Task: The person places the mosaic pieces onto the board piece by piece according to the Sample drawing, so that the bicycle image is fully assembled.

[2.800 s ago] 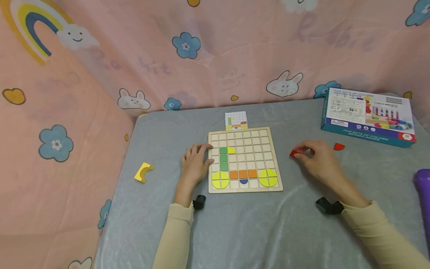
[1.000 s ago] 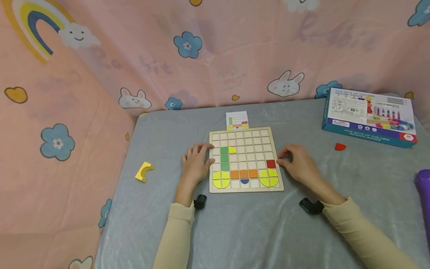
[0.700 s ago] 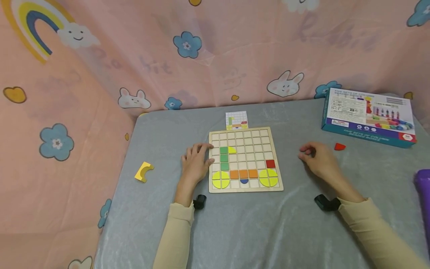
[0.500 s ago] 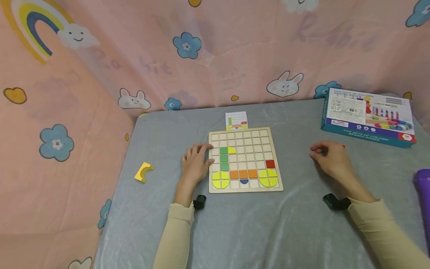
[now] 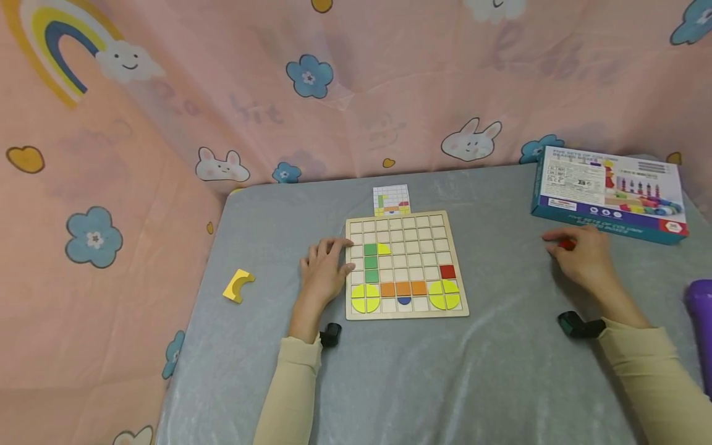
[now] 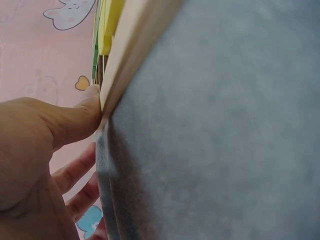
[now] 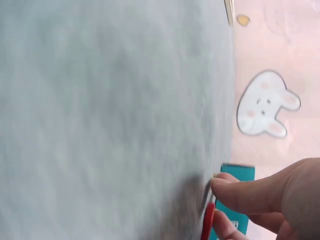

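In the head view, the square wooden grid board (image 5: pixel 414 314) holds green, orange, yellow, blue and dark red flat tiles. My left hand (image 5: pixel 322 272) rests at the board's left edge, with thumb and index fingertip touching the frame. The left wrist view shows the thumb (image 6: pixel 75 120) against the board's wooden side (image 6: pixel 132 45). My right hand (image 5: pixel 586 256) reaches over a red quarter-round tile (image 5: pixel 566 245) at the right, its thumb and index finger spread around it. In the right wrist view the tile (image 7: pixel 207 221) stands low beside the fingers, just below the thumb tip.
A small pattern card (image 5: pixel 392 199) lies behind the board. The boxed toy set (image 5: pixel 612 194) stands at the back right, close behind the right hand. A yellow arch block (image 5: pixel 238 285) is at the left, and a purple object (image 5: pixel 702 327) at the right edge.
The right hand has set a red square tile in the right column above the yellow circle, let it go and moved right to the red quarter-round tile. The left hand stays in place.
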Demonstrator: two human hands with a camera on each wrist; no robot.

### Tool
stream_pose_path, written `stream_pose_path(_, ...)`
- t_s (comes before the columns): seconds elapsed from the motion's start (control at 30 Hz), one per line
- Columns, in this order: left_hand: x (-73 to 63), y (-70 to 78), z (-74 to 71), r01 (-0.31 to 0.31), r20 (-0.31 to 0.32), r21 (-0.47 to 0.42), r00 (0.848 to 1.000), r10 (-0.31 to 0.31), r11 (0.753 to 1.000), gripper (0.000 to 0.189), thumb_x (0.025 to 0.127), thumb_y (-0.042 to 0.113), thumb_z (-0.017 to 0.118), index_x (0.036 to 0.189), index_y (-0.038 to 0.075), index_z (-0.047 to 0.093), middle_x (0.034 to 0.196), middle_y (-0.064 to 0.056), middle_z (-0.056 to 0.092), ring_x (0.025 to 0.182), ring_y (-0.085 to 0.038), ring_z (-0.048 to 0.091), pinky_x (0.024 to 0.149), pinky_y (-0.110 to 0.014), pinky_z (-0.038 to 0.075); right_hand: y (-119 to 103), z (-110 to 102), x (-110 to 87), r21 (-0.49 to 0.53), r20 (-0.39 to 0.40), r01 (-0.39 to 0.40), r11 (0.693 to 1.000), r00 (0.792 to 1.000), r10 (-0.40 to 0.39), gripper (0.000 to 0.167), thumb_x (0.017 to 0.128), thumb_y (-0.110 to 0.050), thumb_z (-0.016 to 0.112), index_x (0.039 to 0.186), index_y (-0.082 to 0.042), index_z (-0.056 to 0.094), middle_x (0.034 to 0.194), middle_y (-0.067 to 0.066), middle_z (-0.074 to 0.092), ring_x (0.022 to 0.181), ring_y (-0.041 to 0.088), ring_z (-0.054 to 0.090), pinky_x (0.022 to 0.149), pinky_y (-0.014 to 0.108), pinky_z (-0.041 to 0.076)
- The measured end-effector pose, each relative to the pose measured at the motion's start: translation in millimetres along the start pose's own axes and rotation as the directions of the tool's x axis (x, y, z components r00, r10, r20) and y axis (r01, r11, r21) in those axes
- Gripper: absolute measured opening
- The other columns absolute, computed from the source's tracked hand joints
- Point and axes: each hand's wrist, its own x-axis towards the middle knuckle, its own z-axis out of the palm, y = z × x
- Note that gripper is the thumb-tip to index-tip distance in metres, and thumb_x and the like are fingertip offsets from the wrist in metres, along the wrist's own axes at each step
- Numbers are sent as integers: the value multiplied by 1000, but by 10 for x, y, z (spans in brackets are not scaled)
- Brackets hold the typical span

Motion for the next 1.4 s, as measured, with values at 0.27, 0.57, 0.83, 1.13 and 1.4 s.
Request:
stream_pose_path(0.27, -4, 3, -5, -12, -2, -9, 1000, 12, 1000, 44, 105, 32, 67, 148, 30, 56, 157, -6, 46, 141, -35, 39, 107, -57, 30, 135, -97, 15, 10, -2, -34, 999, 999, 34, 23, 105, 0, 55, 120, 14, 67, 121, 37, 54, 107, 49, 46, 83, 45, 37)
stream_pose_path(0.57, -8, 4, -22, -5, -4, -7, 1000, 4, 1000, 45, 104, 32, 67, 148, 31, 56, 156, -6, 46, 142, -36, 40, 108, -57, 30, -49, -60, -26, -28, 60, -32, 999, 998, 34, 30, 109, -11, 56, 126, 11, 66, 116, 36, 62, 98, 44, 53, 74, 39, 40)
stream_pose_path(0.83, 1, 9, -21, -4, 1, -8, 1000, 4, 1000, 45, 105, 32, 67, 148, 30, 55, 157, -7, 46, 142, -36, 39, 108, -57, 30, -417, 218, -75, 34, 48, 82, 996, 995, -83, 27, 110, -12, 57, 125, 10, 65, 115, 31, 60, 101, 43, 53, 82, 49, 42)
stream_pose_path(1.13, 10, 6, 8, -1, 0, -11, 1000, 1, 1000, 44, 105, 31, 68, 147, 29, 56, 157, -6, 47, 142, -35, 39, 106, -56, 30, -907, 538, -156, 108, 0, 205, 973, 978, -206, 9, 98, -9, 77, 105, -4, 74, 101, 17, 73, 91, 30, 56, 79, 39, 41)
stream_pose_path(1.4, 11, -5, 4, -1, -8, -9, 1000, 1, 1000, 45, 104, 32, 69, 147, 29, 56, 157, -7, 47, 141, -36, 40, 107, -57, 30, -1243, 701, -217, 174, 83, 263, 949, 956, -280, 8, 91, -9, 84, 98, -7, 81, 96, 12, 73, 91, 28, 53, 80, 39, 38)
